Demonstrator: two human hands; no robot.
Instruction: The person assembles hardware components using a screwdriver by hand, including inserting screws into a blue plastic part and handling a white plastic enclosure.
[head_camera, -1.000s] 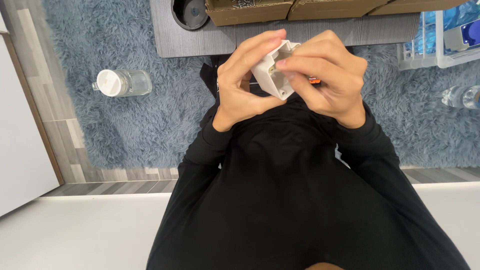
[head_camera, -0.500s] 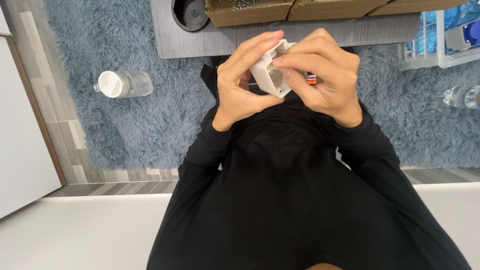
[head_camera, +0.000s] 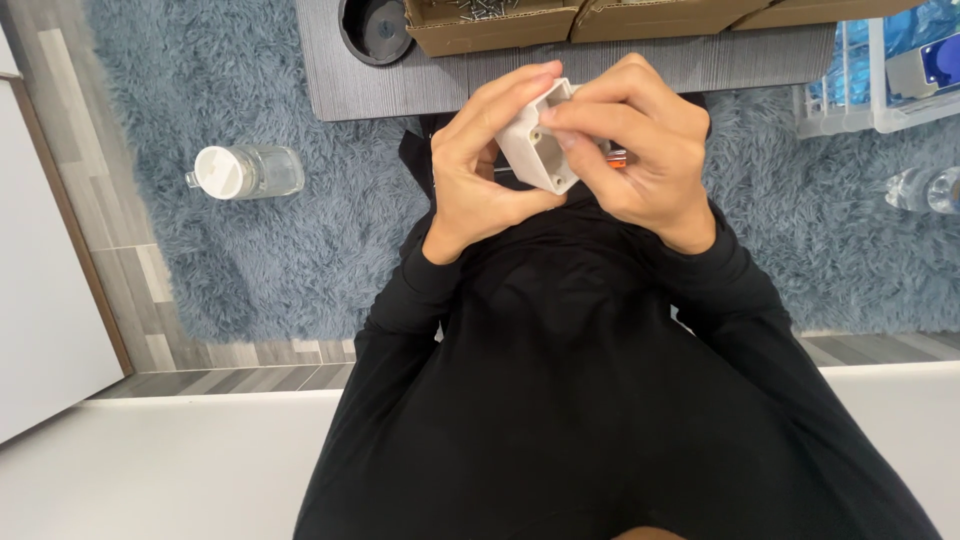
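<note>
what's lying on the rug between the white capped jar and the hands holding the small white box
Nothing: in the head view only bare blue shag rug lies between the jar and the left hand gripping the white box.

The small open box (head_camera: 538, 148) pinched between the left hand (head_camera: 480, 175) and the right hand (head_camera: 640, 150) looks like matt off-white plastic, smooth-walled. The sleeves (head_camera: 560, 400) are soft, matt black cloth. The rug (head_camera: 250, 250) on the left is shaggy grey-blue pile, rough and fluffy. On it lies a clear glossy jar (head_camera: 250, 172) with a smooth white plastic lid. The far tabletop (head_camera: 700, 62) is matt grey with fine grain. The far boxes (head_camera: 490, 25) are plain brown cardboard.
</note>
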